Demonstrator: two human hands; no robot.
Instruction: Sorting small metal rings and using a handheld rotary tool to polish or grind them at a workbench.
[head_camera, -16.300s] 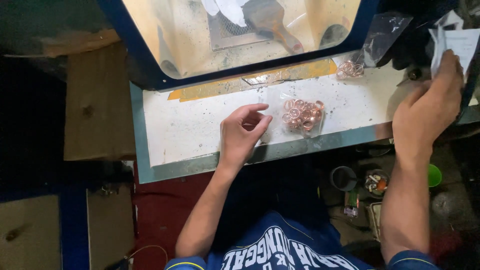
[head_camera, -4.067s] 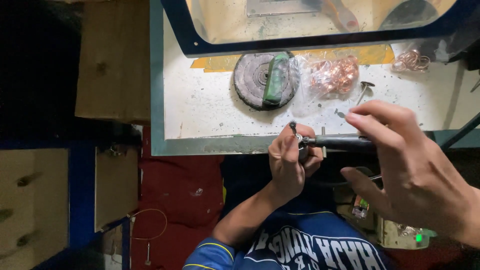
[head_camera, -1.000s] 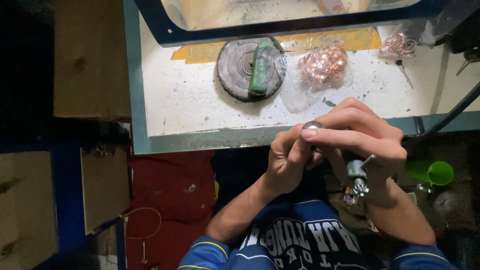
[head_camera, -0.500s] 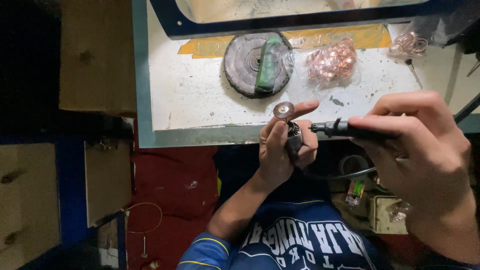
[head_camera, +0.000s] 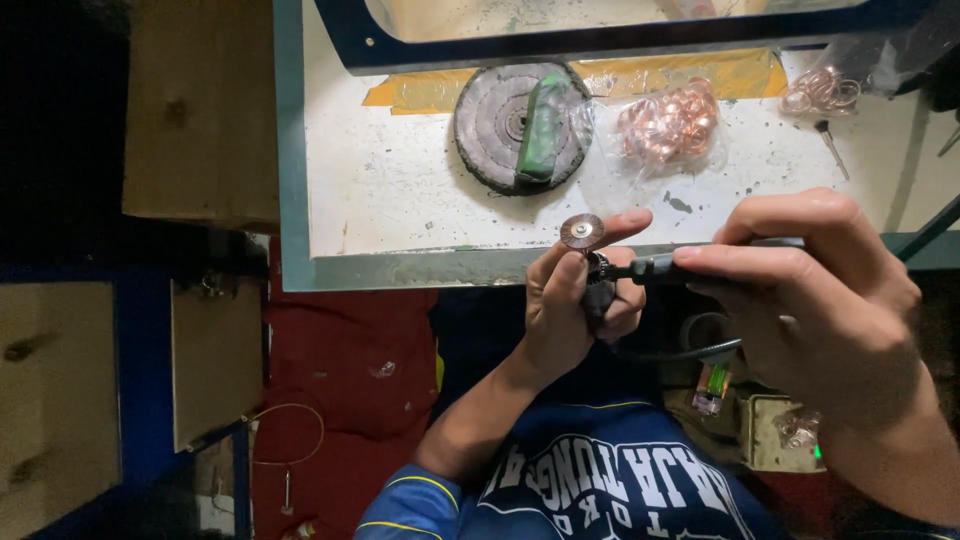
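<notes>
My right hand grips a dark rotary tool handpiece that points left, with a flexible shaft curving down below it. My left hand wraps around the tool's chuck end, thumb and forefinger pinching a small round brown disc mounted at the tip. Both hands hover just in front of the white worktable's near edge. On the table beyond lie a round grey buffing wheel with a green compound bar across it, and a clear bag of copper rings.
More copper rings and a small bit lie at the table's right. A blue-framed clear shield rises behind yellow tape. Wooden boxes stand left; red cloth lies below, with small containers by my right knee.
Since a second ago my right hand has drawn back to the right along the handpiece, and my left fingers have shifted on the disc at its tip. The view moved slightly.
</notes>
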